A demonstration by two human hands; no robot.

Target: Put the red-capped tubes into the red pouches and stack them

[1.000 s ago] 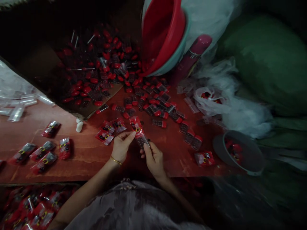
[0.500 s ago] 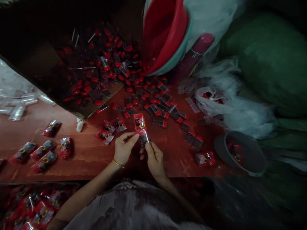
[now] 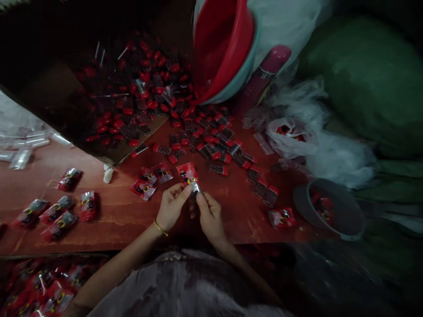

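Observation:
Between my two hands, above the near part of the table, is a small red printed packet with a clear lower end. My left hand pinches its left side between thumb and fingers. At the lower right, my right hand grips a small clear container with a dark filling at the packet's mouth; fingers partly hide it. Whether it sits fully inside cannot be made out. Just left of the hands lie a few flat red packets. Beyond them spread many red-capped clear containers.
A tipped cardboard box holds more red-capped containers. Stacked basins, a pink spray can and plastic bags stand behind. Filled packets lie left; a grey bowl is right. More packets fill a box below the edge.
The packet has tilted left and come slightly lower. My right hand has moved left and a little up, closer to my left hand, and less of the container shows.

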